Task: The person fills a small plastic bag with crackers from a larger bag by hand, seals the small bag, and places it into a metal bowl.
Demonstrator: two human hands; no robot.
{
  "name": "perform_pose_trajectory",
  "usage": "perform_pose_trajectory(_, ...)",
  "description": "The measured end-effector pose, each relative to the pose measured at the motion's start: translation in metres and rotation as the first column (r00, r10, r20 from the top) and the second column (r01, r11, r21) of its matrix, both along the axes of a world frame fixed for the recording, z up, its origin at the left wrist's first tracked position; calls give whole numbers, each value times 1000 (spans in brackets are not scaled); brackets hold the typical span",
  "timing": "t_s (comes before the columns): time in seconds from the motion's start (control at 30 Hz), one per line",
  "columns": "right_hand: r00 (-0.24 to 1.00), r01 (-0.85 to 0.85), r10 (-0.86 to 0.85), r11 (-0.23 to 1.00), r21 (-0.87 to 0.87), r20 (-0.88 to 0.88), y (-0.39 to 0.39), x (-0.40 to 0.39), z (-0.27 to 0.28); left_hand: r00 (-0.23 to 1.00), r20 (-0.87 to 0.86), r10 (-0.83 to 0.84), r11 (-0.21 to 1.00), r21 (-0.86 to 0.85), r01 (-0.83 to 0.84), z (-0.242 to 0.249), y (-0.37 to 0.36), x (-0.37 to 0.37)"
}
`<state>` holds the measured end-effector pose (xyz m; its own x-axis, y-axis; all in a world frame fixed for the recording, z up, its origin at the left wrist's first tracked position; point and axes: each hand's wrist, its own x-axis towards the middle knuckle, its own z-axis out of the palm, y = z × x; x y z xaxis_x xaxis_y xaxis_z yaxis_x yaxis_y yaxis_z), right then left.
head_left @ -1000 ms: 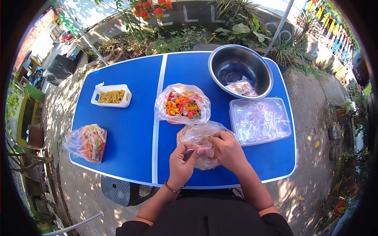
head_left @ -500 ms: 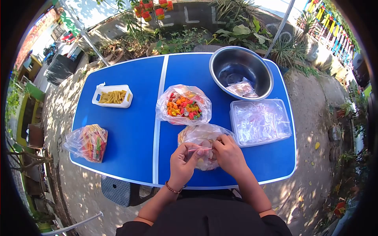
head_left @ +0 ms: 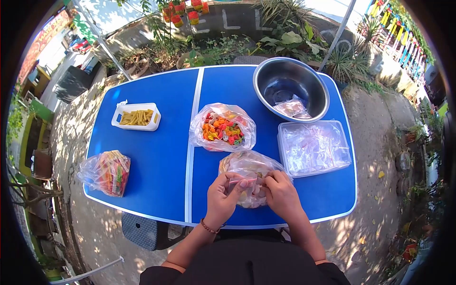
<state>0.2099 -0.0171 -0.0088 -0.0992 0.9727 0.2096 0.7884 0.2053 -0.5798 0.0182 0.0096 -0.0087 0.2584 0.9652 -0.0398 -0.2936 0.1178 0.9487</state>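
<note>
My left hand (head_left: 223, 198) pinches a small clear zip bag (head_left: 243, 181) with a pinkish strip along its top, thumb in front. At the bag's right end, the bent fingers of my right hand (head_left: 281, 191) are closed on its edge; the fingertips are partly hidden. Both hands are over a large clear plastic bag (head_left: 237, 164) of pale pieces, whose kind I cannot make out. Just beyond it sits an open plastic bag (head_left: 247, 116) full of small bright orange, red, yellow and green pieces.
A steel basin (head_left: 259, 90) holding several filled packets (head_left: 292, 107) stands at the back right. Before it lies a clear plastic box (head_left: 313, 147) of clear bags. Leftward are a white tub (head_left: 137, 127) of yellowish sticks and a bag of colourful packets (head_left: 111, 173) on the blue table (head_left: 156, 180).
My right hand has shifted slightly right and down, with its fingers at the small bag's right end. My left hand stays nearly in place, still pinching the bag.
</note>
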Motion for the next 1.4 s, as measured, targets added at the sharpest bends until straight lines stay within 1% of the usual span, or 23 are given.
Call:
perform_pose_trajectory(0.03, 1000, 4, -4, 1000, -2, -3, -1, 0, 1, 1000, -8, -6, 1000, 2, 6, 0, 0, 0)
perform_pose_trajectory(0.13, 998, -15, 20, 996, 85, -63, -1, 2, 4, 999, -30, -21, 1000, 0, 21, -3, 2, 0)
perform_pose_trajectory(0.23, 967, 51, -20, 992, 119, -255, -1, 4, 11, 997, -61, -38, 999, -13, 38, -7, 2, 2)
perform_pose_trajectory(0.33, 904, 150, -53, 968, 201, -423, 2, -1, 24, 990, -122, -69, 998, -4, 69, -2, 3, 3)
perform_pose_trajectory(0.43, 828, 152, -31, 974, 171, -560, 4, -2, 30, 974, -204, -103, 994, 15, 108, 5, 4, 4)
perform_pose_trajectory(0.5, 793, 160, -39, 976, 147, -607, 3, -5, 26, 957, -268, -113, 993, 14, 121, 9, 3, 4)
perform_pose_trajectory(0.53, 775, 164, -43, 977, 135, -631, 3, -6, 24, 958, -264, -112, 991, 38, 126, 11, 2, 5)
perform_pose_trajectory(0.63, 860, 11, 82, 984, 179, -504, 5, -4, 34, 965, -239, -109, 987, 89, 134, 12, 2, 6)
perform_pose_trajectory(0.7, 912, -64, 156, 968, 244, -379, 11, -1, 41, 972, -207, -108, 987, 98, 130, 11, 2, 7)
perform_pose_trajectory(0.73, 930, -105, 191, 957, 272, -313, 13, 0, 42, 976, -178, -122, 989, 63, 135, 11, 3, 7)
perform_pose_trajectory(0.8, 891, -127, 215, 963, 236, -399, 13, 3, 41, 982, -118, -148, 989, -7, 148, 12, 4, 7)
perform_pose_trajectory(0.83, 869, -141, 226, 966, 218, -441, 13, 3, 40, 982, -133, -136, 990, 3, 138, 12, 4, 6)
perform_pose_trajectory(0.93, 823, -3, -4, 1000, -12, -568, 9, 1, 43, 983, -155, -97, 994, 28, 102, 10, 6, 4)
perform_pose_trajectory(1.0, 930, -107, 76, 992, -65, -361, 9, 11, 30, 988, -137, -68, 997, 36, 73, 8, 7, 3)
perform_pose_trajectory(1.03, 960, -152, 123, 983, -100, -251, 10, 14, 22, 990, -122, -69, 997, 19, 72, 8, 7, 3)
perform_pose_trajectory(1.13, 992, -122, 123, 989, -80, 2, 5, 5, 9, 993, -97, -64, 998, -9, 64, 10, 7, 3)
perform_pose_trajectory(1.23, 990, -77, 82, 996, -47, 112, 5, -6, 6, 994, -96, -47, 999, -9, 46, 10, 6, 3)
perform_pose_trajectory(1.4, 991, -135, 135, 990, -28, -20, 7, 0, 5, 998, -44, -39, 999, -34, 37, 9, 6, 2)
